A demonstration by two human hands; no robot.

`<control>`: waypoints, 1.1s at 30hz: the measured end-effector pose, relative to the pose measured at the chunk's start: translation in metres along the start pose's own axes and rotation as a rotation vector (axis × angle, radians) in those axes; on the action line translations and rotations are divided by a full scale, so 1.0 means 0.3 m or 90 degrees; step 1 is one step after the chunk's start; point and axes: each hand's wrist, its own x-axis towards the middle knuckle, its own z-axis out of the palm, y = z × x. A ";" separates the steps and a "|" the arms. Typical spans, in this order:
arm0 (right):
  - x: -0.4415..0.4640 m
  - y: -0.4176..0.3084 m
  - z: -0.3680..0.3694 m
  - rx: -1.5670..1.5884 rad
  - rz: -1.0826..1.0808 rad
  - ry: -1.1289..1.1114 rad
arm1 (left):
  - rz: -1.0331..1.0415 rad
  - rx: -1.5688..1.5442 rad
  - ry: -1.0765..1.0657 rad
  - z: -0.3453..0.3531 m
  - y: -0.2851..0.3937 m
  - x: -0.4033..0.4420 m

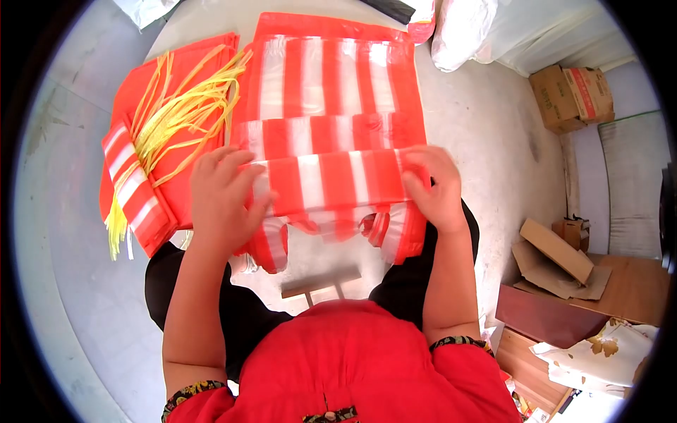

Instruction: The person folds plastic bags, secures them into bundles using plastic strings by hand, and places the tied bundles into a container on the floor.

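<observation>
A stack of red-and-white striped plastic bags [338, 77] lies in front of me, its near part folded over in a flat band. The handle ends hang loose over the near edge. My left hand [229, 197], slightly blurred, grips the left end of the folded band, fingers on top and thumb lower down. At the right end, my right hand [436, 189] has its fingers curled and the thumb against the band. To the left, a rolled striped bundle [134, 183] rests on red plastic [180, 84], beside a bunch of yellow strips [187, 113].
The pale work surface [204, 25] shows behind the bags. Cardboard boxes [571, 95] stand at the far right. Nearer, an opened carton [560, 264] sits on a brown wooden box [550, 310]. White plastic packs [462, 32] lie at the back.
</observation>
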 end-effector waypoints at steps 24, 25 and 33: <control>0.024 0.067 -0.050 0.132 0.028 -0.263 | -0.059 -0.157 -0.182 -0.012 -0.043 -0.018; 0.030 0.066 -0.061 0.144 0.033 -0.252 | -0.068 -0.190 -0.168 -0.015 -0.056 -0.024; 0.058 0.077 0.004 0.295 0.311 0.120 | -0.299 -0.367 0.195 0.073 -0.067 0.034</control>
